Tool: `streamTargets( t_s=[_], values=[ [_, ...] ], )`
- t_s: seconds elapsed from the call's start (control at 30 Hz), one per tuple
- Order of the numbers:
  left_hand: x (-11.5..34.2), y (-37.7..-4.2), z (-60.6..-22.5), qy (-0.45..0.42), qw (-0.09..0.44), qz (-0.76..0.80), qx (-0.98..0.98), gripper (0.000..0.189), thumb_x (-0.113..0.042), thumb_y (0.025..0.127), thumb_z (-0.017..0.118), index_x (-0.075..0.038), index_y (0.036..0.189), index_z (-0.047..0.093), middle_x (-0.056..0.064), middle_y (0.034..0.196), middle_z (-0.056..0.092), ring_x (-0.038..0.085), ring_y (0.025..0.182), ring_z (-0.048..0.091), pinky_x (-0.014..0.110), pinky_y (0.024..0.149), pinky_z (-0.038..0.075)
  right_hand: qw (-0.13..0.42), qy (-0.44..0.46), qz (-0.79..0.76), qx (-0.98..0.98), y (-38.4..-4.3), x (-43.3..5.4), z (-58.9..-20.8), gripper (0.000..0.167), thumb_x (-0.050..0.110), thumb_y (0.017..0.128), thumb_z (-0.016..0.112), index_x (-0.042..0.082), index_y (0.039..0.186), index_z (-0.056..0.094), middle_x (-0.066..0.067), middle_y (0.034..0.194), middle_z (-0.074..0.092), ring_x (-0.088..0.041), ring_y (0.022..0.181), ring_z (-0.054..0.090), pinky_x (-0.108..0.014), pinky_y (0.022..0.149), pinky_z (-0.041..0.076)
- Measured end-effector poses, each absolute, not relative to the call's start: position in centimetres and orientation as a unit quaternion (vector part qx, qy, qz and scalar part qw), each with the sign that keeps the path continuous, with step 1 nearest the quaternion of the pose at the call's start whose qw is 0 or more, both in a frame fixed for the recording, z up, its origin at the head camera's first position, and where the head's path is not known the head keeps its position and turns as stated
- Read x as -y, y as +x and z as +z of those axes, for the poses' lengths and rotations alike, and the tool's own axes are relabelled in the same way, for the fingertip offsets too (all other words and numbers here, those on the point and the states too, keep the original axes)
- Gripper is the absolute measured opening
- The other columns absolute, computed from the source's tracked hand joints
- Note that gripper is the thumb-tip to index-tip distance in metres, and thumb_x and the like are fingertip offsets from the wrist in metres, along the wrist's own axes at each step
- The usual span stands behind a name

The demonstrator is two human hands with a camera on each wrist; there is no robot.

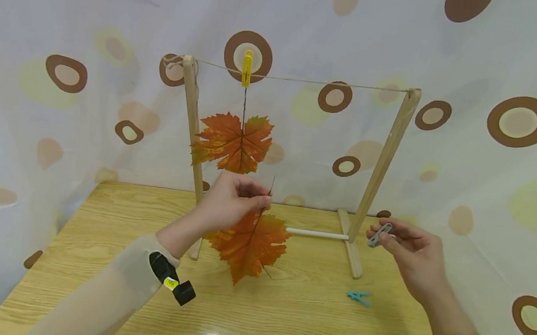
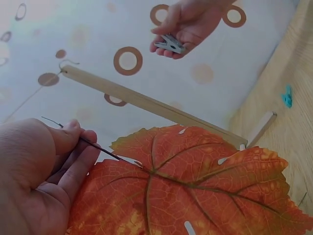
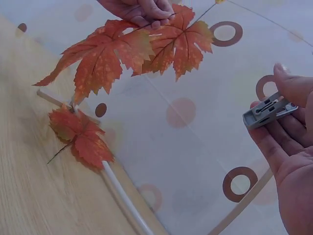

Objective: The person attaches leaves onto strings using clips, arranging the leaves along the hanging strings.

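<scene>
Left hand, wrist-view leaf seemingly below

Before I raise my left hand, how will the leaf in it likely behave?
The leaf is probably light, since your left hand pinches just its thin stem. Its blade looks thin yet spreads out, so it may flex without going limp. Held by that stem, it could twist or swing.

Grey clip, we saw smooth plastic there! Held leaf: cloth-like, veined, we noted. Frame post looked bare, matt wood; cord rough, fibrous; white rod smooth. And tabletop, wood-grained, flashed us glossy glare!
</scene>
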State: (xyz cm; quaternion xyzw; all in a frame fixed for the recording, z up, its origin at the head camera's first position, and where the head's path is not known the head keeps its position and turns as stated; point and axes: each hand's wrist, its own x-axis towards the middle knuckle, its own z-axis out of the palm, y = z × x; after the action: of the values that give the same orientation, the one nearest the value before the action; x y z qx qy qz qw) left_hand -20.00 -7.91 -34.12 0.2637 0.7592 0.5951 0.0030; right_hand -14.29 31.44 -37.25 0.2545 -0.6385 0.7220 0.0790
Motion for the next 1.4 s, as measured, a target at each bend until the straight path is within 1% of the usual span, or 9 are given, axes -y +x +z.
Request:
streamTargets(
  t_s=[0.23,0.37,0.5,0.6,0.73,0.83,0.93,1.23,1.4],
  values=[
    [6.8,-20.8,-32.5,0.250,-0.005,0.613,-0.749,0.009,-0.013,0.099,0.078,-0.007,0.103,0.083,0.006,0.090,0.079,0.025,0.085,0.075,0.037,0.078,0.063,0.067,0.227,0.685,0.689,-15.4,-31.3,-33.4,0.028,-0.015,0.096,0.068,-0.021,0.123,0.066,-0.016,0.107,0.079,-0.029,0.099,0.078,-0.032,0.094,0.059],
    [6.1,-21.2,-31.8,0.248,-0.007,0.627,-0.738,0.009,-0.012,0.099,0.078,-0.005,0.104,0.083,0.007,0.092,0.079,0.026,0.087,0.075,0.037,0.081,0.064,0.072,0.235,0.668,0.703,-16.1,-31.0,-31.2,0.027,-0.016,0.095,0.069,-0.024,0.121,0.064,-0.016,0.104,0.079,-0.027,0.095,0.078,-0.031,0.088,0.061],
    [5.5,-21.7,-31.1,0.243,-0.012,0.631,-0.736,0.009,-0.012,0.099,0.078,-0.006,0.103,0.083,0.007,0.091,0.079,0.025,0.087,0.076,0.036,0.082,0.064,0.079,0.240,0.655,0.713,-16.8,-30.6,-29.3,0.025,-0.010,0.099,0.068,-0.022,0.122,0.066,-0.016,0.102,0.079,-0.023,0.094,0.079,-0.028,0.084,0.062],
    [5.1,-22.1,-30.6,0.243,-0.017,0.633,-0.735,0.008,-0.012,0.099,0.078,-0.006,0.102,0.083,0.007,0.091,0.079,0.025,0.086,0.075,0.036,0.082,0.063,0.084,0.241,0.656,0.710,-17.3,-30.1,-28.0,0.026,-0.007,0.101,0.067,-0.022,0.122,0.066,-0.017,0.101,0.079,-0.022,0.094,0.078,-0.028,0.086,0.061],
    [4.5,-22.6,-29.7,0.249,-0.028,0.635,-0.731,0.009,-0.011,0.099,0.078,-0.004,0.102,0.082,0.007,0.091,0.078,0.024,0.086,0.075,0.036,0.081,0.063,0.094,0.246,0.675,0.690,-18.2,-29.2,-26.3,0.025,-0.008,0.100,0.068,-0.024,0.119,0.066,-0.019,0.099,0.079,-0.025,0.093,0.079,-0.032,0.091,0.060],
    [4.1,-23.0,-29.2,0.250,-0.034,0.637,-0.728,0.012,-0.010,0.099,0.078,-0.001,0.104,0.082,0.007,0.090,0.078,0.024,0.086,0.075,0.035,0.082,0.063,0.101,0.250,0.685,0.676,-18.7,-28.5,-25.1,0.022,-0.009,0.098,0.069,-0.023,0.116,0.068,-0.019,0.098,0.079,-0.026,0.091,0.079,-0.035,0.090,0.060],
    [3.7,-23.2,-28.7,0.248,-0.037,0.638,-0.728,0.013,-0.010,0.098,0.078,0.000,0.105,0.081,0.007,0.090,0.079,0.023,0.086,0.076,0.034,0.082,0.063,0.109,0.249,0.685,0.676,-19.1,-27.8,-24.0,0.021,-0.008,0.097,0.071,-0.020,0.114,0.071,-0.019,0.097,0.079,-0.026,0.091,0.079,-0.034,0.089,0.061],
    [2.6,-24.1,-27.1,0.244,-0.051,0.642,-0.725,0.013,-0.011,0.098,0.078,-0.001,0.105,0.081,0.008,0.091,0.078,0.022,0.087,0.075,0.033,0.081,0.063,0.136,0.254,0.685,0.669,-20.5,-25.6,-20.3,0.021,-0.004,0.095,0.077,-0.018,0.110,0.074,-0.019,0.092,0.079,-0.026,0.088,0.079,-0.033,0.086,0.062],
    [2.1,-24.5,-26.3,0.239,-0.060,0.647,-0.722,0.012,-0.010,0.098,0.078,-0.001,0.104,0.081,0.009,0.091,0.078,0.022,0.086,0.075,0.032,0.081,0.063,0.150,0.260,0.683,0.666,-21.3,-24.0,-18.2,0.023,-0.002,0.092,0.080,-0.019,0.106,0.074,-0.020,0.088,0.078,-0.028,0.085,0.079,-0.033,0.085,0.063]
  ],
)
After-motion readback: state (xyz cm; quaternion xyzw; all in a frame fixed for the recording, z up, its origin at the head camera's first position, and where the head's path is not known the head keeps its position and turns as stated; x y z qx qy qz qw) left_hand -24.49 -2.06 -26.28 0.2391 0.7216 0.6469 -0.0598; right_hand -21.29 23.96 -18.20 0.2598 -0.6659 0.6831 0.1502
